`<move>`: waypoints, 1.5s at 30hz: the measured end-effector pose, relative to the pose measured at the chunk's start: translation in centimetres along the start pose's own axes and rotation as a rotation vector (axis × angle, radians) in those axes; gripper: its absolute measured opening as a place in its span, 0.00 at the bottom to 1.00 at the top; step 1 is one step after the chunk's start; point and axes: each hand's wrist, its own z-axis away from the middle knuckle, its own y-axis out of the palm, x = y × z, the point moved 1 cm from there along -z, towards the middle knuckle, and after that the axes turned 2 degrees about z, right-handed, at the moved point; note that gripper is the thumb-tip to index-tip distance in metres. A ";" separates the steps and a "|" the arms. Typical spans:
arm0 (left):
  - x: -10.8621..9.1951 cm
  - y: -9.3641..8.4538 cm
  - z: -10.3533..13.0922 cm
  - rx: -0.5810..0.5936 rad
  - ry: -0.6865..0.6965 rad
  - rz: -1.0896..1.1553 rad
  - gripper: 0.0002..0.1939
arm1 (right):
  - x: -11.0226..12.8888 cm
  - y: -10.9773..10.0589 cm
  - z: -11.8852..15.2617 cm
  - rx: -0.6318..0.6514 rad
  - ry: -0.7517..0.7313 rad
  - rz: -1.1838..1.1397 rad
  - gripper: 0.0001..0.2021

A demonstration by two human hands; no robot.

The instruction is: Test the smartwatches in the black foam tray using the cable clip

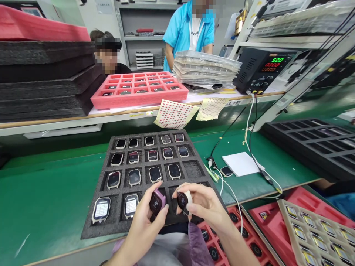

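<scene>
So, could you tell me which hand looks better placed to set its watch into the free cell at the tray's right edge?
Probably the right hand: its white watch is nearer that empty cell.

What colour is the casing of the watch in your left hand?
Purple: the watch held by the left hand, head view.

On the green bench [50, 195]: a black foam tray [116, 225], a white paper pad [240, 163], a small watch [226, 171] and white cables [251, 155].
</scene>
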 end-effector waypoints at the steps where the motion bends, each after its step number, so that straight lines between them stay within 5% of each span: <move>1: 0.0 0.0 0.0 0.007 0.006 -0.007 0.24 | 0.0 0.0 0.0 -0.004 -0.002 -0.001 0.13; 11: -0.8 0.4 0.4 -0.082 0.042 0.038 0.23 | 0.3 0.2 0.0 -0.036 -0.008 -0.013 0.14; 26: -1.3 0.1 -0.3 -0.011 -0.028 0.068 0.24 | 0.6 0.4 -0.1 -0.075 0.053 -0.015 0.16; 30: -1.6 0.2 -1.0 0.047 -0.119 0.206 0.29 | 1.1 0.2 -0.5 -0.087 0.135 -0.050 0.19; 37: -2.2 -0.3 -1.9 0.182 -0.219 0.520 0.17 | 0.9 -0.4 -0.2 -0.191 0.183 -0.029 0.23; 45: -2.0 -0.5 -1.3 0.181 -0.217 0.459 0.24 | 0.3 -0.5 0.2 -0.158 0.164 0.039 0.21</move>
